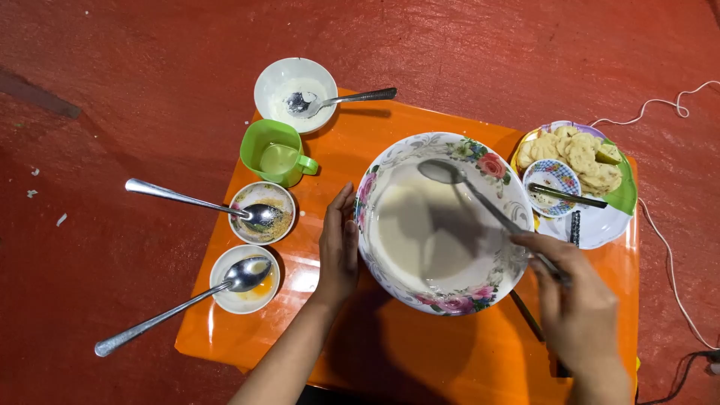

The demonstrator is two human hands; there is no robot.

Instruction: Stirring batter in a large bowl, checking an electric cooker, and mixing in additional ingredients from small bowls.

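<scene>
A large flowered bowl (491, 166) holding pale batter stands in the middle of a small orange table (420, 352). My right hand (577, 300) grips the handle of a long metal spoon (450, 174) whose scoop is lifted over the batter at the bowl's far side. My left hand (339, 246) rests flat against the bowl's left rim, fingers together, steadying it.
At the left are a green cup (276, 152), a white bowl with a spoon (295, 91), and two small bowls with spoons (259, 214) (244, 279). A plate (600, 225) at the right carries round biscuits (577, 154) and a small patterned dish (551, 178). A white cord (660, 225) trails on the red floor.
</scene>
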